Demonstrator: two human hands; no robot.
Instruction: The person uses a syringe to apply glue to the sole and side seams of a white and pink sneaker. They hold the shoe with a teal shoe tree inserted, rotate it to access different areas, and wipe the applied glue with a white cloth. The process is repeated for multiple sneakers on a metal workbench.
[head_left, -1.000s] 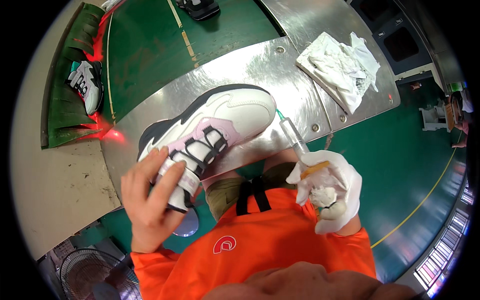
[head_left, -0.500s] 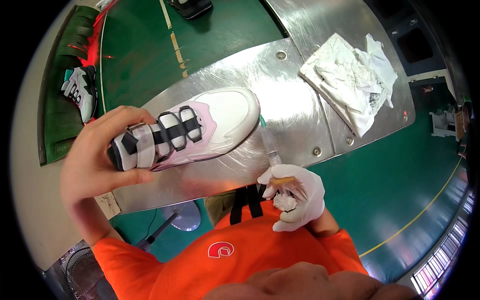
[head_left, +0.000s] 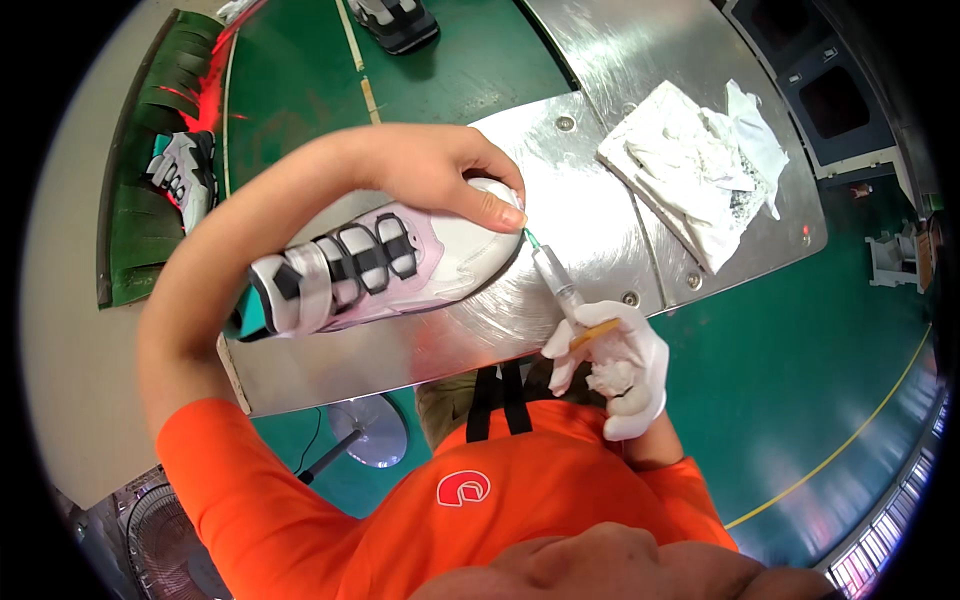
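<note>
A white and pink sneaker (head_left: 450,255) with black laces lies on its sole on the metal table, toe pointing right. My bare left hand (head_left: 445,172) reaches over it and grips the toe, thumb on top near the tip. In my right hand (head_left: 645,360), which wears a white glove, is a clear syringe (head_left: 555,275) with a green tip. That tip meets the toe's front edge, right beside my left thumb. A tan strip (head_left: 597,333) crosses the syringe's rear end at my fingers. Against the gloved palm sits a crumpled white wad (head_left: 612,378).
Crumpled white cloths (head_left: 690,150) lie on a pale pad on the metal table (head_left: 590,250), to the right. Another sneaker (head_left: 185,170) rests on a green slatted conveyor (head_left: 130,250) at left. A dark shoe (head_left: 400,25) shows at the top. A fan (head_left: 175,540) stands lower left.
My left hand has gone from the sneaker's heel and ankle opening to its toe. My right hand has shifted slightly right, and the syringe now leans more, its tip still by the toe.
</note>
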